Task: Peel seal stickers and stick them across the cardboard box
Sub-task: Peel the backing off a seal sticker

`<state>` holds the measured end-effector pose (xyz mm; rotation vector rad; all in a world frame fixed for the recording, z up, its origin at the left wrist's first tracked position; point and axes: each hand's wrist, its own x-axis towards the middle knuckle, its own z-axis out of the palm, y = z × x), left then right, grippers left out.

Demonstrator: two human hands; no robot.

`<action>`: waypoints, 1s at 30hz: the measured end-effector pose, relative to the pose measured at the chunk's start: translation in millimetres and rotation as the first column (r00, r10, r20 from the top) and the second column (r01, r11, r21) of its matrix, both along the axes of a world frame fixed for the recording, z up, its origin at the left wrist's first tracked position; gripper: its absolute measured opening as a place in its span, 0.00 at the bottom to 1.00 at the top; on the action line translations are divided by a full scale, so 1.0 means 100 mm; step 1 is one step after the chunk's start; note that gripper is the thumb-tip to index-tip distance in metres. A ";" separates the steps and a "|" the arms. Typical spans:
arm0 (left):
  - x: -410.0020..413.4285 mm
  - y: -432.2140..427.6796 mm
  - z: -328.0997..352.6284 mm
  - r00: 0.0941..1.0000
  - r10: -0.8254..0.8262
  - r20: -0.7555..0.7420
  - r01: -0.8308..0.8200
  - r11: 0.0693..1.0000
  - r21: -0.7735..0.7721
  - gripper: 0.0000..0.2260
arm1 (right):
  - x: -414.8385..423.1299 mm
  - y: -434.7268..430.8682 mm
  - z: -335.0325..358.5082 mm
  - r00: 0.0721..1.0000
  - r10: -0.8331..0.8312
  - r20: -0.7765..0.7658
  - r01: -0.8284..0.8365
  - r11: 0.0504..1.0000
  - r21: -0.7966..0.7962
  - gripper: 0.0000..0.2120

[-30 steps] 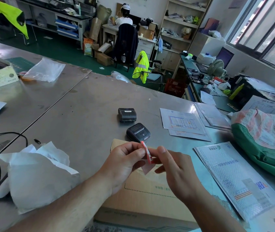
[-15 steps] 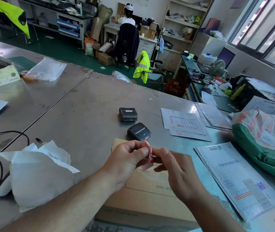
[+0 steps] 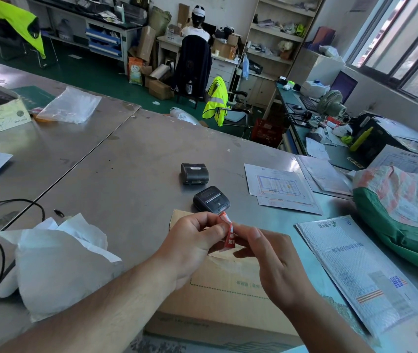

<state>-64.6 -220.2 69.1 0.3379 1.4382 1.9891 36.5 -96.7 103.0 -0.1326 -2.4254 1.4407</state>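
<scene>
1 seal sticker (image 3: pixel 229 236), red with white characters, not legible, held upright over far end of 1 cardboard box (image 3: pixel 228 299). Left hand (image 3: pixel 190 242) pinches sticker between thumb and fingers. Right hand (image 3: pixel 274 263) pinches its other side. Box lies flat on desk (image 3: pixel 126 174); dashed line and small print on top, unreadable. Beyond box, 2 black printers: far printer (image 3: pixel 194 173), near printer (image 3: pixel 211 200). 1 bubble mailer (image 3: pixel 363 271) right of box.

From here, the left hand (image 3: pixel 190 240) and right hand (image 3: pixel 276 261) hide much of the flat brown cardboard box (image 3: pixel 228 284). Print on the small red-and-white seal sticker (image 3: pixel 230 238) is unreadable. The thin black cable (image 3: pixel 19 200) runs off left.
</scene>
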 end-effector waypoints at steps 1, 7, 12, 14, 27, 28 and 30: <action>0.00 0.00 0.00 1.000 -0.003 0.005 0.003 1.000 -0.001 0.09 | 0.00 0.00 0.00 1.000 0.003 -0.002 -0.003 1.000 -0.001 0.23; 0.01 0.01 -0.01 1.000 0.003 -0.030 -0.002 1.000 0.006 0.08 | -0.02 0.02 -0.06 0.999 -0.026 0.047 0.040 0.948 -0.316 0.25; 0.03 -0.01 0.00 0.932 0.010 -0.362 -0.075 0.984 -0.164 0.14 | -0.09 0.06 0.00 0.977 0.006 0.211 0.136 0.746 -0.651 0.31; 0.05 -0.02 0.03 0.887 -0.001 -0.461 -0.108 0.972 -0.209 0.17 | -0.08 0.08 0.00 0.973 0.009 0.231 0.156 0.714 -0.683 0.31; 0.10 -0.06 0.09 0.816 -0.048 -0.576 -0.107 0.967 -0.231 0.09 | -0.07 0.07 -0.03 0.970 -0.002 0.244 0.151 0.790 -0.594 0.22; 0.10 -0.06 0.09 0.817 -0.046 -0.575 -0.109 0.967 -0.232 0.09 | -0.07 0.06 -0.03 0.971 -0.002 0.241 0.149 0.792 -0.592 0.21; 0.09 -0.07 0.08 0.815 -0.052 -0.577 -0.110 0.964 -0.241 0.08 | -0.07 0.06 -0.04 0.973 0.011 0.230 0.132 0.792 -0.596 0.21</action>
